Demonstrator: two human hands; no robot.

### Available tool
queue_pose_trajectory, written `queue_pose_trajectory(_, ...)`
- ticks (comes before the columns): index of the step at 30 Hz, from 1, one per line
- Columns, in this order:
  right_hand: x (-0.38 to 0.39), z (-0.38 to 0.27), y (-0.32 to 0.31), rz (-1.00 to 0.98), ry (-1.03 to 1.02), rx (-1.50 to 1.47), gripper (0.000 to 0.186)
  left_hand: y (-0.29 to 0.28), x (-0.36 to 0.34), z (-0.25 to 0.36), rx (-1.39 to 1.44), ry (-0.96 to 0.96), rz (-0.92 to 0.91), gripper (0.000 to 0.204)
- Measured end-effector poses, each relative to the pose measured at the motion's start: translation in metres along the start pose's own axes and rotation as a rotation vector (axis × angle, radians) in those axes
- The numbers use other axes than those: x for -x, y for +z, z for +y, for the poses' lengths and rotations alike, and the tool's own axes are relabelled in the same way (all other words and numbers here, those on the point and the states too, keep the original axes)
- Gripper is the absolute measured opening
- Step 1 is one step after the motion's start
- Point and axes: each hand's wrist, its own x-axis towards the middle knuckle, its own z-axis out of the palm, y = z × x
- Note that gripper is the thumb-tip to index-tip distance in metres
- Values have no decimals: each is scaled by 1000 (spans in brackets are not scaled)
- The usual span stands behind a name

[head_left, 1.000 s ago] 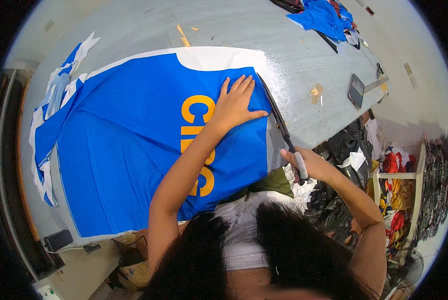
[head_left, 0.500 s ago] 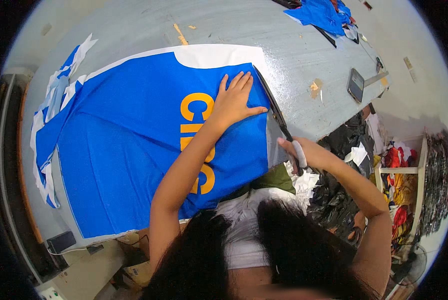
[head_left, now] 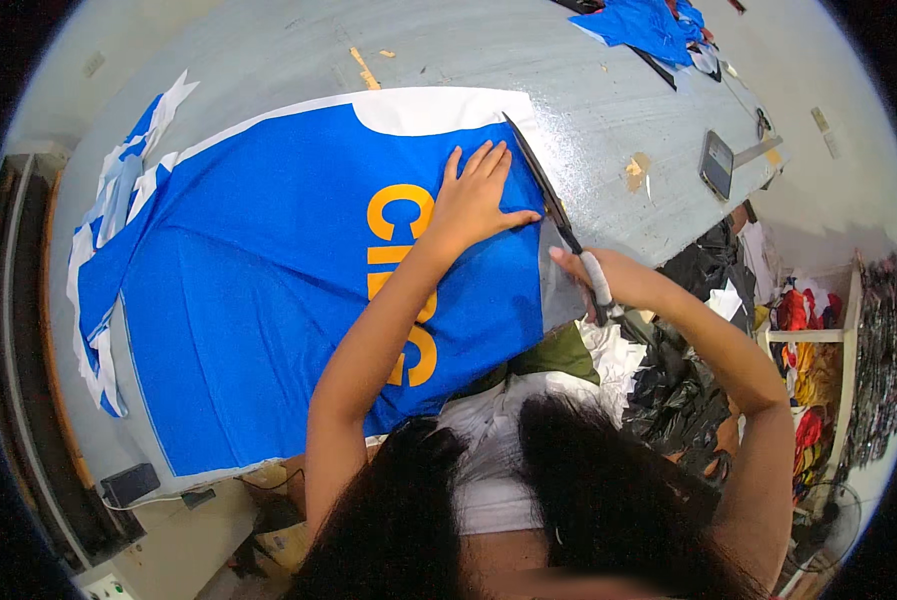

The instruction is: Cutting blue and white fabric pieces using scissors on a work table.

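Your left hand lies palm down on the blue cloth, fully spread, with nothing in its grip; its fingers point to one o'clock and its thumb to three, the thumb tip by the cloth's edge. Your right hand, at four o'clock from the left, is curled around the padded handles of the black scissors. The blades run toward eleven o'clock along the cloth's three-o'clock edge, their tip at the white border; I can't tell how far apart they stand.

The cloth, with yellow lettering, spreads creased over the grey table, mostly toward eight o'clock from your left hand. From that same hand, blue and white scraps lie at nine o'clock, a phone at three, and a pile of blue fabric between one and two. At four o'clock stands a shelf of coloured cloths. Black bags sit at five o'clock from your right hand.
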Motion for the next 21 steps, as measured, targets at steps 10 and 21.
queue_pose_trajectory(10, -13, 0, -2, 67, -92, 15, 62, 0, 1, 0, 2, -7, 14, 92)
queue_pose_trajectory(21, -47, -13, -19, -1, -170, -129, 67, 0, 1, -1, 20, -1, -9, 90)
